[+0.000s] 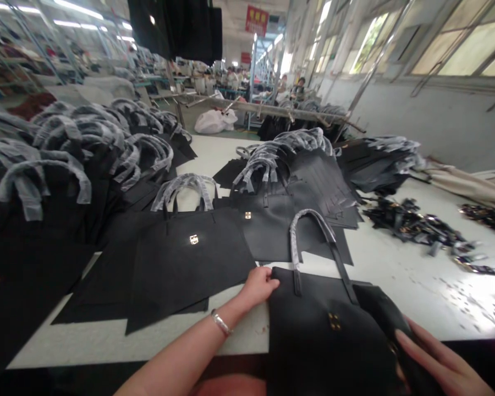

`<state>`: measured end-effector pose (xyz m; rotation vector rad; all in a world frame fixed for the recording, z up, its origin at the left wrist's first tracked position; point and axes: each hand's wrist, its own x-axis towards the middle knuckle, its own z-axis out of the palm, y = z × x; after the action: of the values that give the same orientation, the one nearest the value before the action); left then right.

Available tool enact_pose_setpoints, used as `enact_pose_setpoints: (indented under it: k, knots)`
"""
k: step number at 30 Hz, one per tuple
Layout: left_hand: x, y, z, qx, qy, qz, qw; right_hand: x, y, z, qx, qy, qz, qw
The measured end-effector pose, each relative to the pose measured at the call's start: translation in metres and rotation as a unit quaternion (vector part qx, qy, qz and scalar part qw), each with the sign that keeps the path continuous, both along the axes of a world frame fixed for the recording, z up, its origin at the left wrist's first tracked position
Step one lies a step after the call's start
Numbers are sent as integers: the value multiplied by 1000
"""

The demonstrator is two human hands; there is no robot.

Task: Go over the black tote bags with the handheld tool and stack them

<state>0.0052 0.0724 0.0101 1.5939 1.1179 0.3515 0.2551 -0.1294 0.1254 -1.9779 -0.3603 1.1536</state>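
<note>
In front of me is a black handbag panel (313, 330) with a gold clasp plate (334, 322) and one raised handle (313, 217), partly wrapped in clear plastic. My left hand (259, 284), below a silver bracelet, pinches the panel's upper left corner. On the right side, my right hand (439, 360) is closed around a dark, curved black piece (381, 311); I cannot tell whether it is part of the same bag. The lower edge of the bag runs out of view.
Black panels (185, 264) with wrapped handles lie to the left, beside a larger heap (66, 143). Another stack (317, 181) stands behind the bag. Black straps with gold fittings (416, 225) are piled on the pale table (412, 308). A metal rail (268, 109) crosses beyond it.
</note>
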Motion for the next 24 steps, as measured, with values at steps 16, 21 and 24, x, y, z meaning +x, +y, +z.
enact_pose_setpoints:
  k: [16,21,24]
  knots:
    - [5,0,0,94,81,-14,992,19,56,-9,-2,-44,50,998]
    - [4,0,4,84,76,-16,993,0,53,4,16,-46,61,997]
    - [4,1,5,80,78,-19,994,-24,50,2,7,15,131,991]
